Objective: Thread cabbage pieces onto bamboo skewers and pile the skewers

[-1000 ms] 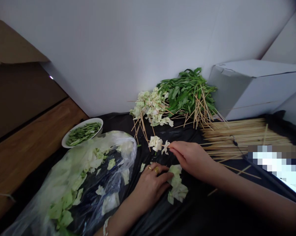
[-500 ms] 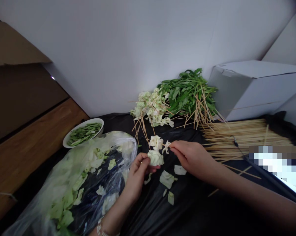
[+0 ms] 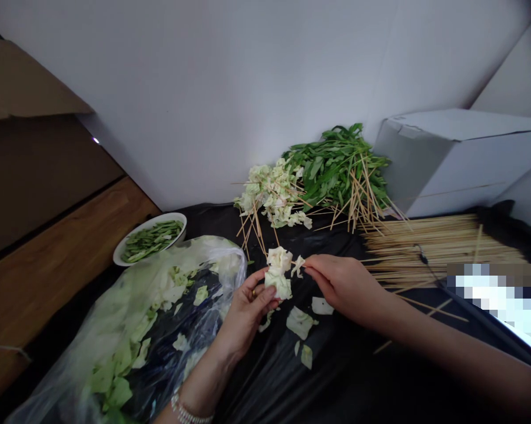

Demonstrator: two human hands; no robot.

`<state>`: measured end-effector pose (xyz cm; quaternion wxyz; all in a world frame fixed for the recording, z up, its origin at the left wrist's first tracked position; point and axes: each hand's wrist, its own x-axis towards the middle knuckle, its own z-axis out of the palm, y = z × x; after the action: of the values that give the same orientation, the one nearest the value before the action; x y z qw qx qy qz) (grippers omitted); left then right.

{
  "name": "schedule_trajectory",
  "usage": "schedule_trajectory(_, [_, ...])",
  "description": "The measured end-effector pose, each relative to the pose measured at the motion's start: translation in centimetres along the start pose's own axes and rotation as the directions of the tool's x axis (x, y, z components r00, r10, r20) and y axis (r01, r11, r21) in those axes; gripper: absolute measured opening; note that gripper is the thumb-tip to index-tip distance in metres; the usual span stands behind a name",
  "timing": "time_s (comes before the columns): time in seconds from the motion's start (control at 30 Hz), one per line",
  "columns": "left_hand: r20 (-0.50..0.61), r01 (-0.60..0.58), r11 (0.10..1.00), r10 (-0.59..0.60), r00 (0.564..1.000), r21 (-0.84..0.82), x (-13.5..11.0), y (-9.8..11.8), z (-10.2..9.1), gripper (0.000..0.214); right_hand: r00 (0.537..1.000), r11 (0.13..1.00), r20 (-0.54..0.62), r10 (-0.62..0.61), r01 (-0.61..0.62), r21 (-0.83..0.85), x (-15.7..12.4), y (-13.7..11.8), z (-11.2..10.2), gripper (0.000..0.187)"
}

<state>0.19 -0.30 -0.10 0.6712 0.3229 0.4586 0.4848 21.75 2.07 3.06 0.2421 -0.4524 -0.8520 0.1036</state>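
The likeliest trouble lies at the skewer: its tip is hidden behind the pale leaves, so a blind push could meet the left hand's fingertips instead of the leaf. The folded cabbage piece might also split if pierced near its margin or squeezed hard, since the leaf looks thin. A small leaf scrap sits right against the right hand's fingertips and could be crushed if that grip slid forward.

The left hand is closed to a pinch, thumb in front and fingers behind, holding the folded piece just below the larger leaf cluster; whether the piece is on the stick cannot be told. The right hand is curled nearly closed, thumb against forefinger, gripping the skewer beside the scrap.

The skewer is held over the middle of the black-covered surface, short of the pile of cabbage skewers by the far edge. Loose leaf pieces lie between the forearms, nearer the close edge, where a sweeping forearm could scatter them. Toward the surface's left edge spreads the plastic bag of leaves.
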Motion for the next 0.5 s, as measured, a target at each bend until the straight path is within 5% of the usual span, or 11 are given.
schedule_trajectory(0.23, [-0.022,-0.116,0.985,0.12,0.993,0.127,-0.18,-0.04,0.28,0.041,0.999,1.0,0.05,-0.018,0.017,0.015,-0.03,-0.21,0.14,0.025])
schedule_trajectory(0.5, [-0.09,-0.161,0.984,0.168,0.982,0.076,0.3,0.09,-0.44,0.042,1.0,1.0,-0.017,-0.009,0.01,0.029,0.04,-0.05,-0.59,0.03])
